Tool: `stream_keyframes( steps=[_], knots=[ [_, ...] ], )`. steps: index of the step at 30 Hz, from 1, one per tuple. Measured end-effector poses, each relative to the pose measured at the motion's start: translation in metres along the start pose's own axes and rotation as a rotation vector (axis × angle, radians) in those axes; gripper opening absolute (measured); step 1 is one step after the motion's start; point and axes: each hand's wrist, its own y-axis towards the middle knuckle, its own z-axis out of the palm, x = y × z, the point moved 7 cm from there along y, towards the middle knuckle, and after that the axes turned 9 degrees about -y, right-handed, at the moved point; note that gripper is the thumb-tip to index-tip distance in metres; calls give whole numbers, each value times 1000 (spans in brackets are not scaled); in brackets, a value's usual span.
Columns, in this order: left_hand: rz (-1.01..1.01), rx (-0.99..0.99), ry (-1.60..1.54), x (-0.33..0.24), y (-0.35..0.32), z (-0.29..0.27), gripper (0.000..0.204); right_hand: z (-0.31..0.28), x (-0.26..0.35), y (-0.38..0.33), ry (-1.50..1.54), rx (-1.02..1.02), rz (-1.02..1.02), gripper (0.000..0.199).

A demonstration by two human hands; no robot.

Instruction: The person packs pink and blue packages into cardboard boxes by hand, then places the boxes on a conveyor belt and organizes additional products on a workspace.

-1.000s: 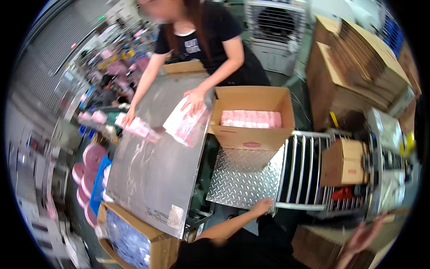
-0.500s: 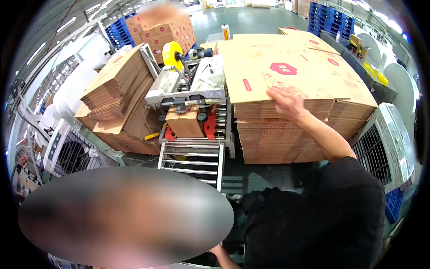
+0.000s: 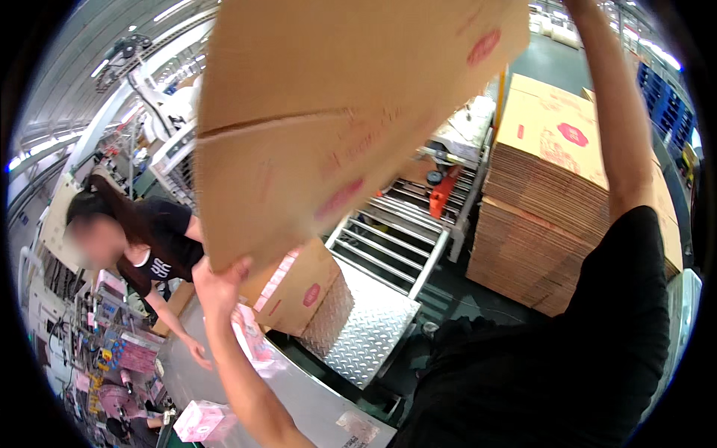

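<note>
A large brown cardboard carton blank (image 3: 299,82), printed with red marks and crossed by a crease, is raised in front of me and fills the upper middle. My left hand (image 3: 220,280) is closed on its lower left corner. My right arm stretches up past the top edge, so the right hand is out of the picture. Below the blank stands an open carton (image 3: 299,291) with pink packs showing at its top; the raised cardboard hides part of it. On the right is a tall stack of flat cartons (image 3: 545,216).
A co-worker (image 3: 160,231) in a dark top reaches over the grey metal table (image 3: 306,407) at left. Pink packs (image 3: 202,420) lie on it. A tread-plate platform (image 3: 373,328) meets the roller conveyor (image 3: 396,239), which leads to a machine with red guides (image 3: 445,193).
My right hand has left the stack on the right. A carton blank is now up before me, held in my left hand. The view has swung left, bringing the co-worker and the table in.
</note>
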Motion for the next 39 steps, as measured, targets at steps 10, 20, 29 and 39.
stream_keyframes(
  steps=[10,20,29,39],
  knots=[
    [-542,251,655,118,-173,95,30,388,-77,-428,508,275,1262,87],
    [-879,329,485,181,-220,126,51,493,-99,-651,748,296,1635,65],
    [-724,684,458,192,-215,120,40,433,-168,-681,470,672,1488,59],
    [-993,-498,509,231,-270,13,42,457,0,-510,571,1566,17,61]
  ],
)
